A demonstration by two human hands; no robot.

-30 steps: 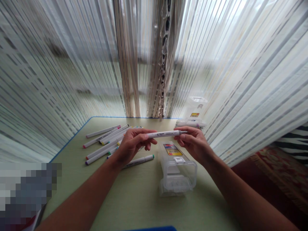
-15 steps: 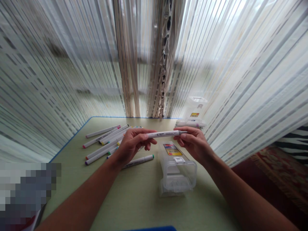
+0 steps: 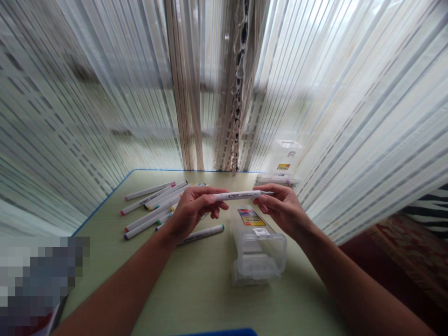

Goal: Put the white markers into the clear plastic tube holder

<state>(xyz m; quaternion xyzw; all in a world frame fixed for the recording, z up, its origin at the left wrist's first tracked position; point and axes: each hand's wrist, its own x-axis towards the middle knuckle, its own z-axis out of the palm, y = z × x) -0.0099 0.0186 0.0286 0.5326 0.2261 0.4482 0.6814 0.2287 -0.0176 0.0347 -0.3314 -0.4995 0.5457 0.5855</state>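
Held level above the table is a white marker (image 3: 238,195) with dark printing along its barrel. My left hand (image 3: 196,205) pinches its left end between thumb and fingers. At its narrow grey right end, my right hand (image 3: 280,200) is closed with thumb and forefinger; whether a cap sits on that end I cannot make out. Below my right hand, a clear plastic case (image 3: 262,256) with a colourful label lies on its side, its open end facing me. Several white markers with coloured ends (image 3: 149,221) lie loosely left of and behind my left hand.
A green-ended marker (image 3: 205,233) rests left of the case. Farther back stands another clear case (image 3: 285,161) with a yellow label, markers in its base. String curtains (image 3: 217,93) hang behind the table (image 3: 189,289). A blue edge (image 3: 224,332) shows at the front.
The marker's grey end shows a little more to the right, and my right hand has shifted very slightly. My left hand keeps its hold.
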